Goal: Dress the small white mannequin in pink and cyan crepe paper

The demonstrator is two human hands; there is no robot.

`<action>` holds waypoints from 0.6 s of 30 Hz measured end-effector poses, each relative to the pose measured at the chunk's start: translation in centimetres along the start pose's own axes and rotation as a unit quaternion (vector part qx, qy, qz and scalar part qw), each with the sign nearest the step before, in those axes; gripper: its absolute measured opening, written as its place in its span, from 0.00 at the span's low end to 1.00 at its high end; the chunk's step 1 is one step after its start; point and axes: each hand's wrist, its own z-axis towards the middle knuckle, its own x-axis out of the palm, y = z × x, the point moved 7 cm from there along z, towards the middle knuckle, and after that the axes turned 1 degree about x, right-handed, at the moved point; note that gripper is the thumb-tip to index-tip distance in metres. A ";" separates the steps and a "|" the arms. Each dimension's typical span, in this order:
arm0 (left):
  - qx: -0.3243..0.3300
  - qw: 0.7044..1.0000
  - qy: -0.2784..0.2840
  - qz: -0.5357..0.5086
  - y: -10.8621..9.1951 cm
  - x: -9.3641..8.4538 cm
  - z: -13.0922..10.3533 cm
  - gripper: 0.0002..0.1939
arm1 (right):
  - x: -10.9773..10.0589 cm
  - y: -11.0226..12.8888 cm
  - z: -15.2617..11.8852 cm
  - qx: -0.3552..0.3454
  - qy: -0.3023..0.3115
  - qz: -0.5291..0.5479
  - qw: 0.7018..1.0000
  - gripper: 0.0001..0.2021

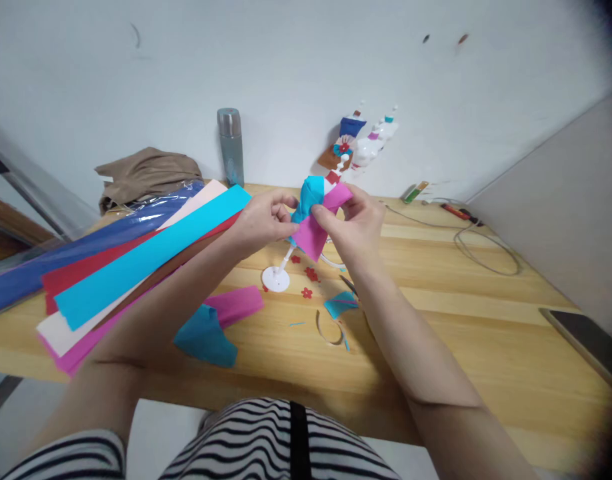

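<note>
In front of me a small white stand with a round base (276,280) holds up a figure wrapped in blue crepe paper (312,193). A pink crepe paper piece (313,239) lies against the blue wrap. My left hand (269,215) pinches the left edge of the pink paper, its other fingers curled. At the upper right edge, my right hand (359,223) grips the same paper between thumb and fingers. Several red paper flowers (311,274) are on the table by the base. Scissors (349,285), partly hidden by my right arm, lie near a blue scrap (341,305).
Long coloured crepe paper strips (151,257) are stacked at left, before a brown cloth (151,172) and a grey flask (231,147). Decorated white figures (369,152) stand by the wall. A cable (461,247) and a phone (586,343) lie at right.
</note>
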 end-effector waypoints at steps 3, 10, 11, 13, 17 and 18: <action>-0.014 1.000 0.006 0.005 -0.2 0.1 -0.1 0.13 | 0.0 0.0 0.0 -0.003 -0.003 0.003 1.000 0.05; 0.028 0.997 0.015 0.066 -0.6 0.2 -0.1 0.11 | 0.0 -0.1 0.0 -0.002 -0.004 0.001 1.000 0.05; 0.040 0.996 0.015 0.078 -0.7 0.2 -0.2 0.11 | 0.0 -0.2 0.0 -0.002 -0.004 0.002 1.000 0.05; 0.069 0.992 0.010 0.102 -0.9 0.2 -0.4 0.09 | 0.1 -0.2 0.0 -0.001 -0.004 0.005 1.000 0.06; 0.124 0.981 -0.012 0.147 -1.2 0.1 -0.8 0.12 | 0.1 -0.1 -0.1 0.003 -0.001 0.015 1.000 0.06; 0.134 0.978 -0.019 0.160 -1.3 0.2 -0.9 0.14 | 0.1 0.0 -0.1 0.002 0.000 0.017 1.000 0.05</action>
